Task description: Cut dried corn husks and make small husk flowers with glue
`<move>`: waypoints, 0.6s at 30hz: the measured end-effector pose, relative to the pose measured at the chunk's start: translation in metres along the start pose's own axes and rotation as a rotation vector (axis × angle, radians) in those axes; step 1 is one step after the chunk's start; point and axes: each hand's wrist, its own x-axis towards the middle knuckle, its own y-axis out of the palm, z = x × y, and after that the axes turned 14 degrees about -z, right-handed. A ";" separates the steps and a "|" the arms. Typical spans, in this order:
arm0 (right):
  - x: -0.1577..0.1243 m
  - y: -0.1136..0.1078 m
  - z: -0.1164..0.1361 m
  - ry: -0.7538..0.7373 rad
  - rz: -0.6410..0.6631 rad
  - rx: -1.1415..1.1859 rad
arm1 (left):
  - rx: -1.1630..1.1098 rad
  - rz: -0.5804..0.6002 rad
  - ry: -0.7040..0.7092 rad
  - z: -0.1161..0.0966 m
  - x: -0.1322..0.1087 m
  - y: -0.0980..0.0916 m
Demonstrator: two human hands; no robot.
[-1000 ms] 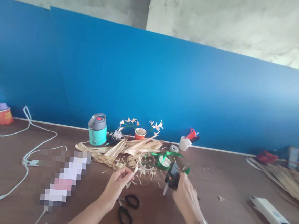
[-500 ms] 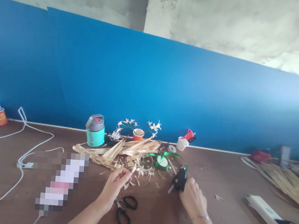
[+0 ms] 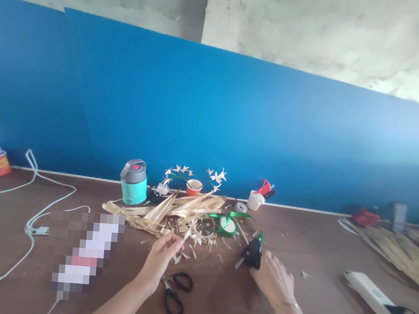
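My left hand [image 3: 161, 258] pinches a small pale husk piece near the front of a pile of dried husk strips [image 3: 176, 212]. My right hand [image 3: 272, 279] rests on the brown table [image 3: 324, 263], its fingers touching the back of a black glue gun [image 3: 251, 253] that lies on the table with its nozzle pointing left. Black scissors [image 3: 175, 292] lie between my forearms. A roll of green ribbon [image 3: 228, 224] sits just beyond the glue gun.
A teal flask [image 3: 134, 182], a red cup with small husk flowers [image 3: 194, 184], a white tape roll [image 3: 241, 207] and a white cup with pens [image 3: 259, 196] stand along the blue wall. White cables [image 3: 34, 211] lie left. A power strip [image 3: 383, 299] lies right.
My right hand has lowered the glue gun onto the table and moved right with it; its grip has loosened. The left hand has barely moved.
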 end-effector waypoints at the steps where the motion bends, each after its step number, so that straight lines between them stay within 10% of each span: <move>1: -0.001 -0.002 0.001 -0.011 -0.006 -0.017 | 0.002 -0.008 0.003 0.000 0.000 0.000; 9: -0.016 -0.028 0.051 -0.340 -0.100 0.133 | 0.013 -0.077 0.033 0.003 0.006 -0.003; 18: -0.034 -0.004 0.131 -0.793 -0.020 0.492 | -0.029 -0.124 0.016 0.001 0.009 -0.004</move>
